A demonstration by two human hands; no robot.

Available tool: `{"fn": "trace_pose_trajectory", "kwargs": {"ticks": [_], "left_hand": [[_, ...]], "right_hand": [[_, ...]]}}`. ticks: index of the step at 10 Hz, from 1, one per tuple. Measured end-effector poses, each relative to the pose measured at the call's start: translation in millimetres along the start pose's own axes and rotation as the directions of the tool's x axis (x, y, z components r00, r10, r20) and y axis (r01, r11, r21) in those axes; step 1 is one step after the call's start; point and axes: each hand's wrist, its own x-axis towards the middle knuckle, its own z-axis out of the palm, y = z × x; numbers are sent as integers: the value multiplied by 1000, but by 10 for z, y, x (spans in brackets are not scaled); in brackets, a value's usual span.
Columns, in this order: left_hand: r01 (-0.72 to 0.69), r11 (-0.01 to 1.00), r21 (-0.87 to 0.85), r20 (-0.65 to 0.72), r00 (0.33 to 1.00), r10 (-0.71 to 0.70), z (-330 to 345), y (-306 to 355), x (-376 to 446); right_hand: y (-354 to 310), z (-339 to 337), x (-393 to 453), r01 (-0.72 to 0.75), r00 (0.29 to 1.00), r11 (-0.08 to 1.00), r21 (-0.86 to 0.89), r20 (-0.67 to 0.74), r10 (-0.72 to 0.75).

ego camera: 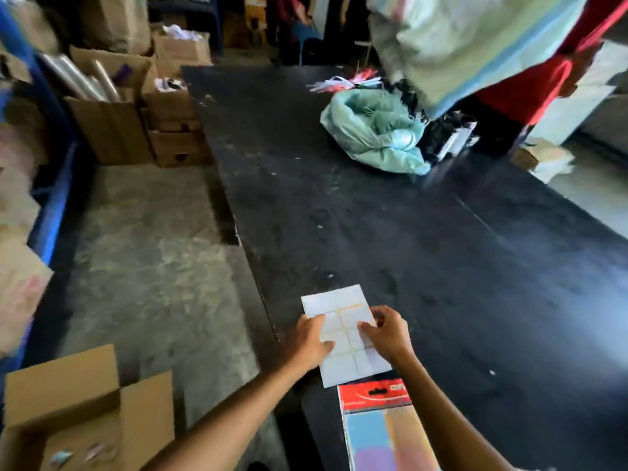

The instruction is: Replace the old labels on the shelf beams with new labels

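Two hands of yours meet over one white label sheet (343, 338), which sits at the near left part of the black desk (424, 239), close to its left edge. Your left hand (311, 341) holds the sheet's left side, thumb lying across the paper, so that grip is clamped on the sheet. Your right hand (385, 333) pinches the sheet's right side with curled fingers and thumb; whether it has a single label or the whole sheet between them is too blurred to tell. The sheet shows a grid of rectangular labels with faint coloured lines. Just beside its near edge lies a pack of coloured paper (384, 433) with a red header card, flat on the desk. Well apart, at the far end of the desk, a crumpled pale green bag (370, 130) rests near a person in red (530, 86) who holds a large light sack (469, 39). On the concrete floor (153, 260) to your left stands an open cardboard box (85, 409), with more cardboard boxes (136, 113) stacked farther away beside a blue shelf frame (51, 205).
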Motion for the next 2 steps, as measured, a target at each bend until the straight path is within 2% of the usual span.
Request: {"fn": "trace_pose_trajectory", "kwargs": {"ticks": [1,2], "left_hand": [[-66,981,180,82,995,52,-25,-12,92],[-71,981,181,46,997,63,-131,-90,162]], "right_hand": [[60,69,49,23,997,981,-193,-72,-37],[-147,125,50,45,984,954,-297,-150,-93]]}}
